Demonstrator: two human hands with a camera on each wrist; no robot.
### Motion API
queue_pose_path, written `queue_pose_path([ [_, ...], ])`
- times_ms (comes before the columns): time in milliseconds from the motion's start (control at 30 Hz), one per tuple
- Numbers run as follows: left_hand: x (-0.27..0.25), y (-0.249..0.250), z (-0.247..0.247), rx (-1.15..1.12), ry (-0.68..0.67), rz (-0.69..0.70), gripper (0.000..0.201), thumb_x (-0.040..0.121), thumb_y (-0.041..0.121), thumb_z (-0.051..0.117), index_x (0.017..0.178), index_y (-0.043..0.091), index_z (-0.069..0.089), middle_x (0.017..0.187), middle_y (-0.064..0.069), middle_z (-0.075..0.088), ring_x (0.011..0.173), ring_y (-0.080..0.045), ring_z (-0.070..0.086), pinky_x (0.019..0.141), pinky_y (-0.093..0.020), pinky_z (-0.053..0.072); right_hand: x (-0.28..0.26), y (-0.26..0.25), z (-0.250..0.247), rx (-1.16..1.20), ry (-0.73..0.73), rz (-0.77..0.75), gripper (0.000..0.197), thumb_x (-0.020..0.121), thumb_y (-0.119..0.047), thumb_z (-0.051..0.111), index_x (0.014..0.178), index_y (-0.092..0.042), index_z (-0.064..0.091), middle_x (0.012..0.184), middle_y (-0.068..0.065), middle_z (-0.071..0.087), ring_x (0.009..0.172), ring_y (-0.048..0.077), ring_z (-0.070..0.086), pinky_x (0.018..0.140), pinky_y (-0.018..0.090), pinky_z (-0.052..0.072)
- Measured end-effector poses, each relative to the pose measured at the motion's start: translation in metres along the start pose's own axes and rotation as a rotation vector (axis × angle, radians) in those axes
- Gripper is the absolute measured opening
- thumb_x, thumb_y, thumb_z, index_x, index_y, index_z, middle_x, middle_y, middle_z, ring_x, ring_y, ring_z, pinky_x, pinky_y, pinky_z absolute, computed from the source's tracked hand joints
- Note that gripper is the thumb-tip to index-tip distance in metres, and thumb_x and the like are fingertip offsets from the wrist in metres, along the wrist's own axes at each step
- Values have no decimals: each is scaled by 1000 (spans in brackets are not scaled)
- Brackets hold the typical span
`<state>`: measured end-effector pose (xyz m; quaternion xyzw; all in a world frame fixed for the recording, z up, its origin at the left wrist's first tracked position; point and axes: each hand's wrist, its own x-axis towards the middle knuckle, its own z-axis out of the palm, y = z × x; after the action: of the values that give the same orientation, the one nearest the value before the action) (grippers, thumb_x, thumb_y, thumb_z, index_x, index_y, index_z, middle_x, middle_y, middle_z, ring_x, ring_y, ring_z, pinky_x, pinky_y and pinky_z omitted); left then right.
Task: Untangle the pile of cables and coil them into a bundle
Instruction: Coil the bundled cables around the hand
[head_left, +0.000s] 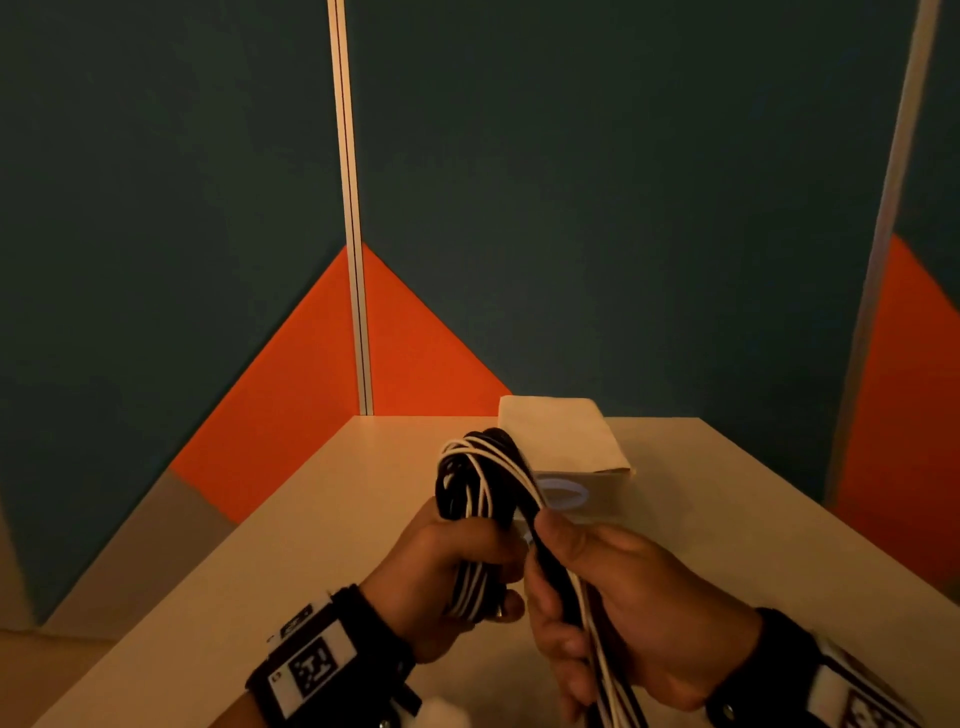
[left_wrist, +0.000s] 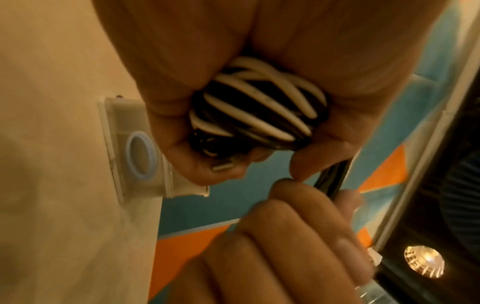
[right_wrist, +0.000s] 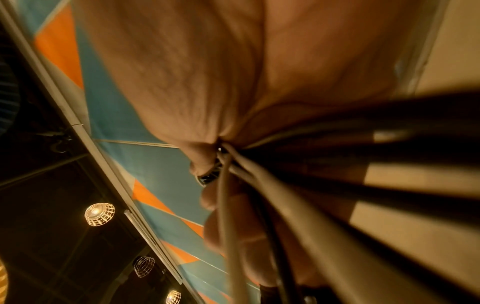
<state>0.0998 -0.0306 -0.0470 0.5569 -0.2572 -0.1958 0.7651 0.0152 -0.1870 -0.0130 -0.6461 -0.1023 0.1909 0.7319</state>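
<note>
Above the table (head_left: 291, 519), just in front of the white box (head_left: 563, 441), the left hand (head_left: 447, 566) clenches the coil (head_left: 480, 478) while the right hand (head_left: 613, 587) grips the loose cables (head_left: 597, 649) (black and white together), which could snag if pulled unevenly.

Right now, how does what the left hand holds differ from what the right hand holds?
The left hand grips the coiled bundle, looped and standing upright; the right hand grips the loose strands, straight and trailing down out of frame. Both hold black and white cables, above the table.
</note>
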Motion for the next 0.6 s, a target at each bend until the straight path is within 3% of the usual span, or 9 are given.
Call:
queue_pose_path([
  [133,-5,-3,4,-104,-165,-10,30,66,14,71,92,1,76,65,-19,69,55,-28,69,60,-31,47,2,1,4,5,18,43,59,81,-63,51,60,-7,53,50,9,44,40,17,50,45,26,49],
  [300,-10,1,6,-162,-274,28,44,73,12,82,114,-3,71,78,-23,74,62,-31,74,64,-39,62,2,1,9,21,75,68,58,77,-65,52,59,-9,55,47,3,48,36,14,47,40,22,46],
  [400,-9,3,12,-138,-195,98,68,68,25,93,123,-6,66,102,-32,70,88,-47,68,77,-51,58,3,4,11,-21,121,120,63,74,-70,51,52,-12,56,44,2,47,33,12,45,38,19,40],
  [500,-8,1,15,-111,-81,133,80,61,28,97,123,-10,63,103,-42,66,86,-52,70,75,-55,60,6,10,11,-95,160,163,68,65,-79,47,48,-14,56,42,1,45,32,12,43,36,19,37],
  [600,-5,-3,17,-32,47,203,67,63,19,92,120,-5,65,120,-50,54,111,-69,55,96,-79,41,10,18,8,-194,173,185,73,57,-85,38,52,-14,53,44,1,43,33,12,40,37,19,36],
])
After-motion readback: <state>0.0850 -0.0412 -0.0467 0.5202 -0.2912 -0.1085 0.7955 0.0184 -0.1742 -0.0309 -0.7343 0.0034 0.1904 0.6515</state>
